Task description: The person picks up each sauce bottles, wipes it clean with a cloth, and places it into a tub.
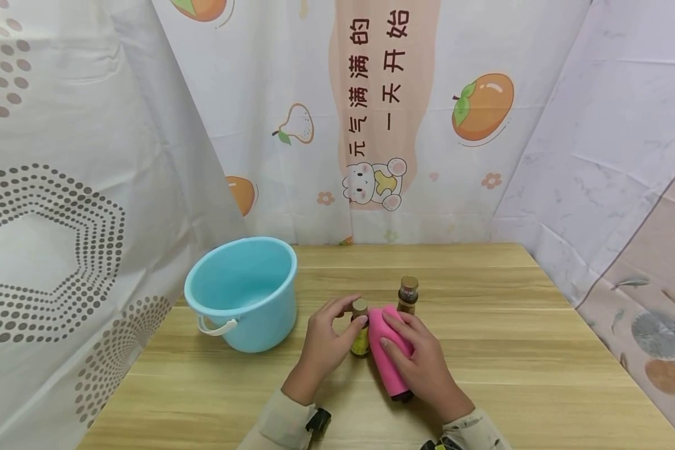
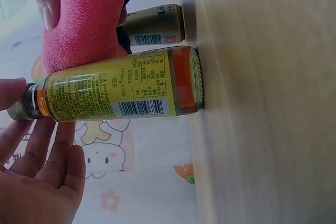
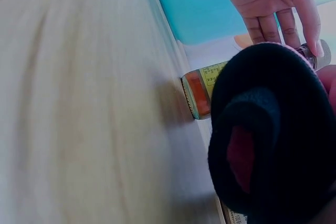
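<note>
My left hand [image 1: 327, 342] holds a small glass bottle [image 2: 110, 90] by its neck, thumb on one side and fingers on the other. This bottle has a gold cap, a yellow label and orange-brown contents; it stands upright, base at the tabletop. In my right hand [image 1: 427, 365] is a rolled pink fleecy cloth [image 1: 388, 369], gripped round its side and leaning against the bottle. Its black end [image 3: 273, 124] faces the right wrist camera, with pink showing inside the roll. A second bottle [image 1: 408, 292], gold-capped with a dark gold label, stands behind the cloth, partly hidden by it.
A light blue bucket [image 1: 267, 322] with a white handle [image 1: 216, 327] stands to the left of my hands. The wooden table [image 1: 484, 350] ends at a printed curtain [image 1: 292, 187] at the back, and more curtains hang on both sides.
</note>
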Tool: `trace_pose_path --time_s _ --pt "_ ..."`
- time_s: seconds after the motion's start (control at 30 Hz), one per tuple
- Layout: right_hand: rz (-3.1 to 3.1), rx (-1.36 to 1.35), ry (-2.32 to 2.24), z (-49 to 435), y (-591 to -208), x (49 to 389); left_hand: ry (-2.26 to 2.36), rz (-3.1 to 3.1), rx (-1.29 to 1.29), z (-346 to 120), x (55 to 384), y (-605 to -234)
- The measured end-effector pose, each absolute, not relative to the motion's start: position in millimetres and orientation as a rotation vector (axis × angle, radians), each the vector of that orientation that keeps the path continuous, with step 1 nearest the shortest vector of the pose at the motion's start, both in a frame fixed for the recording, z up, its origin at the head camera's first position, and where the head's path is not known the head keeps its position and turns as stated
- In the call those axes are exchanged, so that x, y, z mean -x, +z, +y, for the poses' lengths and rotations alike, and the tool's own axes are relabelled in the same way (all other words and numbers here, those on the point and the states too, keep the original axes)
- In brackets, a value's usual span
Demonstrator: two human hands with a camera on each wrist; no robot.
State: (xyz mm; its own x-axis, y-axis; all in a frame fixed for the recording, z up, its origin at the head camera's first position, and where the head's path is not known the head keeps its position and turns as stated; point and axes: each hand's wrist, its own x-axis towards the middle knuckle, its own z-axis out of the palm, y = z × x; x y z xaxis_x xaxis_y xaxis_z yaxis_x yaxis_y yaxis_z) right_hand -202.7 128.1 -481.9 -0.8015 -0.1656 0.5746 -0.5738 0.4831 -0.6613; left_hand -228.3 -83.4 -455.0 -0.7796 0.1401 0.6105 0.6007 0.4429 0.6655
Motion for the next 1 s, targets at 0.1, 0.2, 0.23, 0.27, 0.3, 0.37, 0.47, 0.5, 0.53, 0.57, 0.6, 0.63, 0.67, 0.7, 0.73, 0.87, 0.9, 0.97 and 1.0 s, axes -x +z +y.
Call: trace_pose_path --time_s 0.1,0.2,0.23,0.27,0.3,0.37,0.47,0.5,0.53,0.57,0.6,0.63,0.67,0.7,0.73,0.87,0.9,0.97,1.0 --pt "-2.307 -0.61 1.254 128.2 -481.8 202.6 -1.304 -2.233 0.62 -83.3 228.4 -455.2" --pt "-2.319 -0.606 1.243 128.3 -482.2 203.2 -1.305 -2.244 0.617 -83.3 228.5 -455.1" --pt "-2.324 -0.603 1.243 128.3 -482.4 203.4 -1.306 -2.246 0.617 -83.3 228.4 -455.0" --pt "-2.329 -0.601 1.243 128.4 -482.6 203.5 -1.307 -2.248 0.616 -83.4 228.4 -455.0" --pt "-2.334 -0.599 1.245 128.4 -482.8 203.6 -1.307 -2.248 0.616 -83.4 228.4 -454.9" --pt "-2.347 -0.595 1.252 128.4 -482.7 203.5 -1.308 -2.253 0.613 -83.4 228.3 -455.0" --pt "-2.37 -0.581 1.259 128.6 -482.4 202.9 -1.306 -2.253 0.611 -83.4 228.1 -455.0" --pt "-2.377 -0.577 1.261 128.6 -482.1 202.8 -1.308 -2.253 0.611 -83.3 228.0 -454.9" --pt "-2.384 -0.57 1.261 128.7 -481.7 202.5 -1.309 -2.253 0.61 -83.2 227.8 -454.8" --pt "-2.392 -0.563 1.26 128.7 -481.5 202.3 -1.311 -2.253 0.61 -83.0 227.7 -454.6" --pt "-2.4 -0.556 1.257 128.8 -481.3 202.2 -1.311 -2.251 0.612 -82.9 227.5 -454.6" --pt "-2.407 -0.549 1.255 128.8 -481.2 202.0 -1.315 -2.249 0.613 -82.7 227.3 -454.5" --pt "-2.415 -0.542 1.252 128.8 -481.1 201.8 -1.317 -2.249 0.614 -82.5 227.1 -454.2" --pt "-2.423 -0.536 1.249 128.8 -481.1 201.7 -1.315 -2.248 0.614 -82.2 226.9 -454.0" --pt "-2.432 -0.529 1.245 128.8 -481.2 201.6 -1.316 -2.249 0.612 -82.0 226.6 -453.5" --pt "-2.47 -0.509 1.23 128.6 -482.0 201.8 -1.311 -2.255 0.6 -81.1 225.4 -452.0" --pt "-2.482 -0.503 1.225 128.6 -482.4 202.0 -1.308 -2.256 0.598 -81.0 225.3 -451.9" --pt "-2.508 -0.491 1.214 128.5 -483.4 202.7 -1.305 -2.256 0.596 -81.0 225.3 -452.0" --pt "-2.521 -0.484 1.209 128.5 -484.0 203.1 -1.303 -2.254 0.598 -80.9 225.4 -452.1"
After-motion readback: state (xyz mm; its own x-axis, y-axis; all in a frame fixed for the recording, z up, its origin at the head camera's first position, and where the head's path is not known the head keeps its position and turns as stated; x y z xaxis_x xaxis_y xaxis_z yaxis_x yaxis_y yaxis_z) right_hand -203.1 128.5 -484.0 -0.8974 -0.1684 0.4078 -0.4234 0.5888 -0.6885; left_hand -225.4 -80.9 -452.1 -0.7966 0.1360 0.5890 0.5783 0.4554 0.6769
